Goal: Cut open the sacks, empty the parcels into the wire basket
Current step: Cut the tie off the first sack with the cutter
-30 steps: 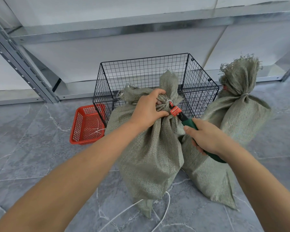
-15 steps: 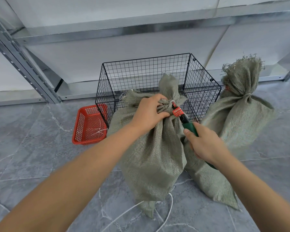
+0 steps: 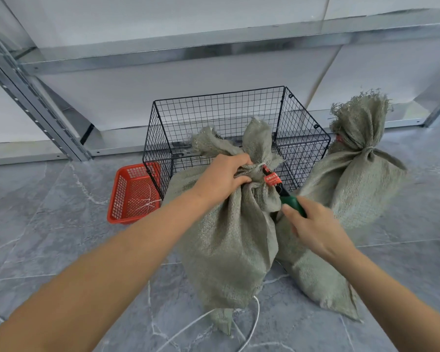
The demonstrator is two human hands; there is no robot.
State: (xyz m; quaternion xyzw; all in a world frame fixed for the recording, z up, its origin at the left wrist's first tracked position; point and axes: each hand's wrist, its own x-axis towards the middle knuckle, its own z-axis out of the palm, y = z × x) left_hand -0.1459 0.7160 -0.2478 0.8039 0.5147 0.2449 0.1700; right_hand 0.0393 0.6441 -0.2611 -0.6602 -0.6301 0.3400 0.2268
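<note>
We see bright, even light with no single source. The sack [image 3: 234,245] throws only a faint, soft shadow on the floor [image 3: 48,199]. The shelf rail [image 3: 214,47] bows across the top of the frame, and the forearms [image 3: 87,288] at the bottom corners look stretched and soft.

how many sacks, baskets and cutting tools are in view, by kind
sacks: 2, near sack and far sack
wire basket: 1
red plastic basket: 1
green-handled cutter: 1
total: 5

Grey marble floor [image 3: 48,250]: two sacks [image 3: 229,245], wire basket [image 3: 214,115], red basket [image 3: 132,194], white cord [image 3: 254,323].
</note>
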